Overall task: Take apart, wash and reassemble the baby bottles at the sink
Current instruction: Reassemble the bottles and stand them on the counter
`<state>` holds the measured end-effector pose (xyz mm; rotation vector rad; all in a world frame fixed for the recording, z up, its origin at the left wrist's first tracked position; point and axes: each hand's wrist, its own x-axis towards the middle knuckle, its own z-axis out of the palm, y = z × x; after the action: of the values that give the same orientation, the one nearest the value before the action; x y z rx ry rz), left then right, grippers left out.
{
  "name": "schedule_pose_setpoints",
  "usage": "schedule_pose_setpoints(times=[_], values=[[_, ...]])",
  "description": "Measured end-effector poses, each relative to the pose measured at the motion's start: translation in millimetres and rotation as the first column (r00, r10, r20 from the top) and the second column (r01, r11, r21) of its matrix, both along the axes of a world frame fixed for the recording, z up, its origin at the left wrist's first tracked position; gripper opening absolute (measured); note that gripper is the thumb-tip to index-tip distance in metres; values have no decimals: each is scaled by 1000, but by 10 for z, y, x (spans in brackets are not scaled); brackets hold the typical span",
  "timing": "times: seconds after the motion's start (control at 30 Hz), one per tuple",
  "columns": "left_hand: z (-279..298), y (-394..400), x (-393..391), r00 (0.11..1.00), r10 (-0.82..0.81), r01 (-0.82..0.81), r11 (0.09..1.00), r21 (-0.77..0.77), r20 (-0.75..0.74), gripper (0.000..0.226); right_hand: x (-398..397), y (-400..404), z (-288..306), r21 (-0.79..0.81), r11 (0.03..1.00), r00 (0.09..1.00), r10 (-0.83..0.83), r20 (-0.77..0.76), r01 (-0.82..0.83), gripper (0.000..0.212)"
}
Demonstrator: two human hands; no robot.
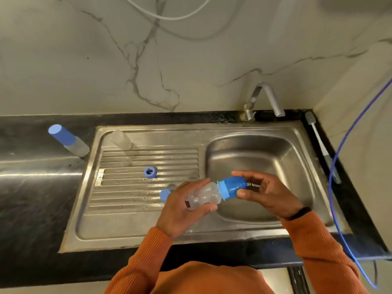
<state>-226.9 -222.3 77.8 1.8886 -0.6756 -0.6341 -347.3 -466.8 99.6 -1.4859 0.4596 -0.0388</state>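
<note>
left hand (180,205): reaches in from an orange sleeve (148,257), fingers and thumb curled round the clear body of a baby bottle (203,197), palm turned to the right.
right hand (265,195): comes in from the right, fingers and thumb curled round the blue cap (233,187) on that bottle, a dark band at the wrist.
baby bottle: held between both hands above the sink (191,234), at the edge where drainboard meets basin; it lies nearly level, long axis left to right, capped end pointing right and slightly away, base toward the left palm.
sink: stainless steel, ribbed drainboard on the left, basin on the right, set in a black counter (31,209); marble-patterned wall (84,60) behind.
tap (265,98): metal, at the back edge, spout bent over the basin.
second bottle (69,141): blue cap on, standing on the counter just left of the sink.
clear bottle body (121,140): on the far left corner of the drainboard.
bottle brush (318,143): lying on the counter right of the basin.
blue hose (335,166): runs down the right side.
blue ring (150,172): on the drainboard ribs, apart from the other parts.
blue part (164,195): on the drainboard, partly hidden by the left hand; kind unclear.
</note>
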Motion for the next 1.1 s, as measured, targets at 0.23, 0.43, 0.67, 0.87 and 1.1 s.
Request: schedule_pose_setpoints(times=[0.23,0.43,0.67,0.87,1.1], values=[[63,-72,46,1000,-4,4,1000,0,30,63,83,-93,51,-59,996,997,68,31,-66,52],[74,-121,90,999,-2,3,1000,-16,46,63,124,-98,104,-84,995,996,64,55,-59,51],[62,-102,98,999,51,-50,999,-17,11,65,219,-10,97,-113,992,998,50,29,-47,52],[54,-14,147,998,-22,21,999,25,55,64,254,-36,62,-118,981,987,151,-57,-156,50],[32,-109,125,955,137,-177,975,-133,-264,46,450,276,24,149,981,992,-128,19,124,59]])
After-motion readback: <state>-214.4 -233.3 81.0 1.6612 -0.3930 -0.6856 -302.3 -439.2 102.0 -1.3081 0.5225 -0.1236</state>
